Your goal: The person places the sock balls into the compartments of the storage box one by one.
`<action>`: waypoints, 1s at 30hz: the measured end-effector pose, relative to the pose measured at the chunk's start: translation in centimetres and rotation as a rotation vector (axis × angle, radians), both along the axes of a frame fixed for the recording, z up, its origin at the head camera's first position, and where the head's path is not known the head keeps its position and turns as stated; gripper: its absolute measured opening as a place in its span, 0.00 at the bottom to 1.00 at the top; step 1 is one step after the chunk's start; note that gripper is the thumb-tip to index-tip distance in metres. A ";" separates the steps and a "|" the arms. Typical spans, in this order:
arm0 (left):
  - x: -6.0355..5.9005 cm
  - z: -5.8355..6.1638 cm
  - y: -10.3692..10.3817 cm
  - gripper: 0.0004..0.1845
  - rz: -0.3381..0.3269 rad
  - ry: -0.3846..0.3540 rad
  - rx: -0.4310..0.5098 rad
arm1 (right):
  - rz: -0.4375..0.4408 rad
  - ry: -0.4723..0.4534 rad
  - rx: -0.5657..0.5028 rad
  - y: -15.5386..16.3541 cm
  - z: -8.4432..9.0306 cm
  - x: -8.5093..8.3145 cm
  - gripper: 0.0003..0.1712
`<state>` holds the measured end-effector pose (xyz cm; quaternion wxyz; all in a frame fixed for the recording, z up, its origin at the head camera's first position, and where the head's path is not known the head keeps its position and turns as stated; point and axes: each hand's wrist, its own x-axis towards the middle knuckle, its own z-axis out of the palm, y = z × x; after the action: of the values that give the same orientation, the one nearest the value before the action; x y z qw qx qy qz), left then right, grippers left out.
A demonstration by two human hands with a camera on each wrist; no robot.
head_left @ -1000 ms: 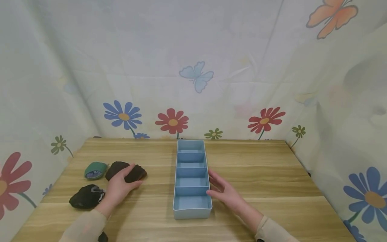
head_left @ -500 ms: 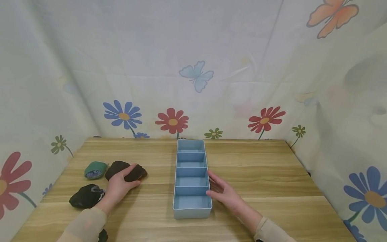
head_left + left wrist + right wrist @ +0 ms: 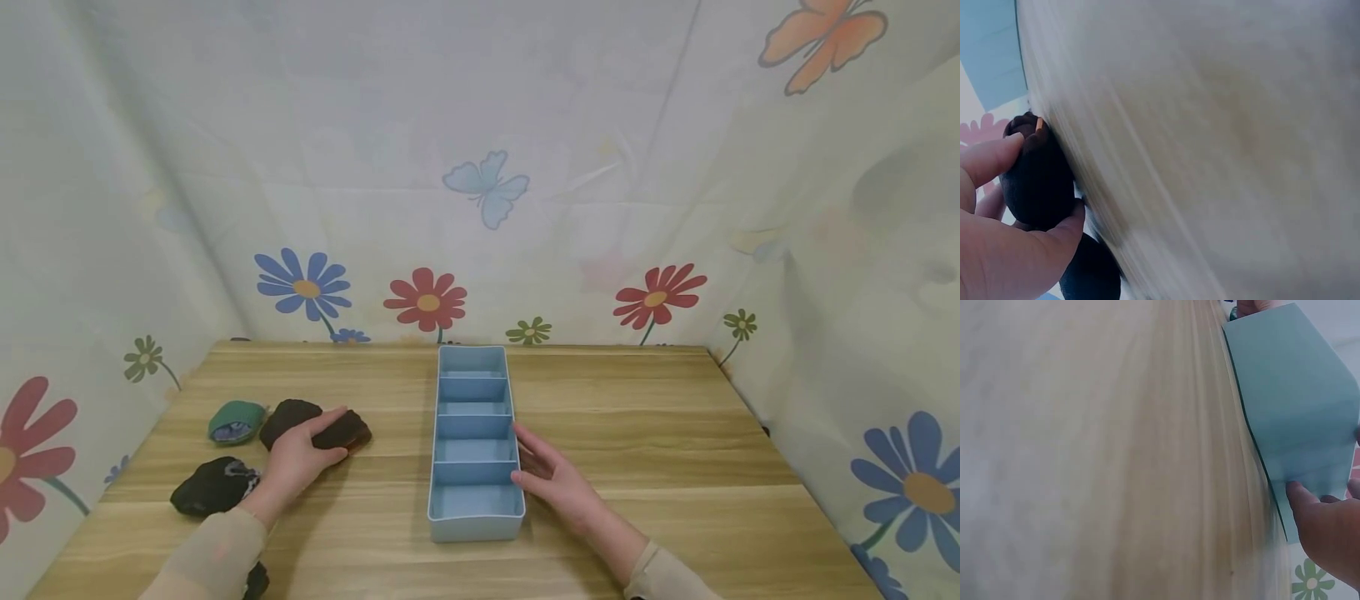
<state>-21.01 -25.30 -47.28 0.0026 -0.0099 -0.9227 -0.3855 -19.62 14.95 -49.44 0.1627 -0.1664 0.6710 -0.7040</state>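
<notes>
My left hand point(image 3: 296, 458) grips a rolled-up dark sock point(image 3: 345, 431), thumb on the near side and fingers over the top. In the left wrist view the black roll point(image 3: 1038, 178) sits between thumb and fingers, close against the table, with a small orange patch at its end. Another dark rolled sock point(image 3: 288, 418) lies just behind the hand. My right hand point(image 3: 566, 487) rests its fingertips along the right side of a light blue box point(image 3: 476, 529) with several compartments. The right wrist view shows the fingertips at the box wall point(image 3: 1291, 375).
A green rolled sock point(image 3: 237, 422) with a blue patterned end lies at the far left. Nearer is a black rolled sock point(image 3: 213, 487) with grey marks. Another dark bundle point(image 3: 257, 581) is partly hidden by the left sleeve. A flowered cloth point(image 3: 360, 233) backs the wooden table point(image 3: 637, 400).
The dark sock in my left hand has shifted slightly to the right, away from the one behind it. My right hand stays at the box side.
</notes>
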 end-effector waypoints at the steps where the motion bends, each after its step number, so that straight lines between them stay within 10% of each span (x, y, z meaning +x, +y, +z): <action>1: 0.0 0.1 0.0 0.36 -0.004 0.002 -0.002 | 0.000 -0.001 0.001 0.0 0.0 0.0 0.43; 30: -1.9 0.6 2.2 0.35 -0.003 -0.003 0.045 | -0.002 0.002 0.026 -0.1 -0.1 0.1 0.41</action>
<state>-22.95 -23.10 -46.64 0.0009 -0.0107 -0.9138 -0.4059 -19.51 14.90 -49.51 0.1635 -0.1641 0.6803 -0.6953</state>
